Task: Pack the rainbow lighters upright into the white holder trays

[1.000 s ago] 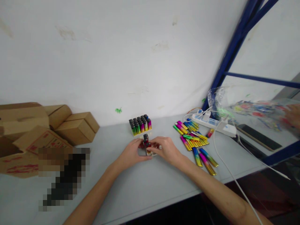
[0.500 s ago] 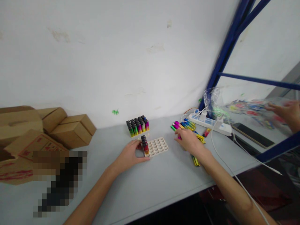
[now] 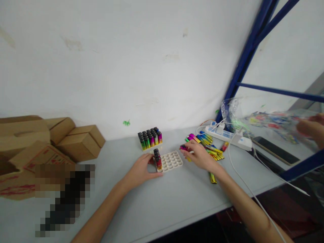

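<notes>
Lighter (image 3: 183, 147) now off pile (image 3: 217, 154), pinched in right grip (image 3: 198, 155), left grip (image 3: 140, 171) still holding tray (image 3: 172, 161)

A: Left hand (image 3: 139, 172)?
B: Curved around the left end of a white tray (image 3: 173, 161), firmness of grip unclear. Red lighters (image 3: 159, 164) with dark tops are stood upright there; remaining holes are unfilled.
A: Right hand (image 3: 199, 155)?
B: A magenta lighter (image 3: 184, 147) is pinched in its fingers, just past the tray's right end.
A: Behind?
B: A second tray (image 3: 155, 147), packed with upright multicoloured lighters (image 3: 150, 139).
A: Sides?
B: Right: loose shiny lighters (image 3: 216, 154) are heaped on the counter (image 3: 149, 206), near a power strip (image 3: 229, 135) and phone (image 3: 275, 151). A clear bag (image 3: 273, 123) is seen by a co-worker's hand (image 3: 312, 130), blurred. Left: cardboard boxes (image 3: 78, 145) are grouped.
</notes>
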Motion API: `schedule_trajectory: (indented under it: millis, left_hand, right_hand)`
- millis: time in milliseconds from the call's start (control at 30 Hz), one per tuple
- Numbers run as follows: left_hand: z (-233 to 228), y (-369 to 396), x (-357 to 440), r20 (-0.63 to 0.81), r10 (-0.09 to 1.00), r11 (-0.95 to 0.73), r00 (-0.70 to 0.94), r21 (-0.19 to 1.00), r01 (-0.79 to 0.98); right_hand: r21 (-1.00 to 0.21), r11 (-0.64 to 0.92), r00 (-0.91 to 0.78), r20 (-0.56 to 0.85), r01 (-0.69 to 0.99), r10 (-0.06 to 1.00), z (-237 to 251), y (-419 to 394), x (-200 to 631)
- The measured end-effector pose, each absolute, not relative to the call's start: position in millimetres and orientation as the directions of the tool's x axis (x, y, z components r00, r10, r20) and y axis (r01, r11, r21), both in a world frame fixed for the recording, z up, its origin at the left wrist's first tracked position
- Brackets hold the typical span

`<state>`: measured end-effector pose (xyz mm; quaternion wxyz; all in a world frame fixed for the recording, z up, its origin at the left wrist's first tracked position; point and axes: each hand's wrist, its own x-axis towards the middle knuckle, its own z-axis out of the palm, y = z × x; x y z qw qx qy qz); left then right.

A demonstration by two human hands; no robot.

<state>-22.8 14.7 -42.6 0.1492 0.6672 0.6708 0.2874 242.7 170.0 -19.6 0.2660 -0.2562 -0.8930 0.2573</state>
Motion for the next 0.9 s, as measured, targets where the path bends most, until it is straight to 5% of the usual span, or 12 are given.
schedule_trajectory:
  millis: [133, 267, 400, 633, 900]
  left_hand:
    - [-43, 15, -23, 0.191, 0.979, -0.061, -0.065, 0.585, 0.808]
    - [-44, 15, -23, 0.195, 0.979, -0.071, -0.056, 0.590, 0.804]
    - [-45, 16, -24, 0.195, 0.979, -0.066, -0.063, 0.593, 0.802]
    - [-45, 16, -24, 0.204, 0.976, -0.062, -0.070, 0.578, 0.813]
    - [-43, 15, -24, 0.195, 0.978, -0.055, -0.073, 0.579, 0.813]
  right_hand:
    - [-0.903, 0.429, -0.833, 0.260, -0.030, 0.489, 2, 154, 227]
    - [-0.980, 0.140, -0.844, 0.195, -0.143, 0.499, 0, 135, 211]
    - [-0.984, 0.139, -0.754, 0.173, -0.109, 0.634, -13, 127, 203]
    - [-0.998, 0.030, -0.713, 0.056, -0.050, 0.699, -19, 125, 197]
    - [-0.994, 0.105, -0.689, 0.081, -0.006, 0.720, -23, 124, 198]
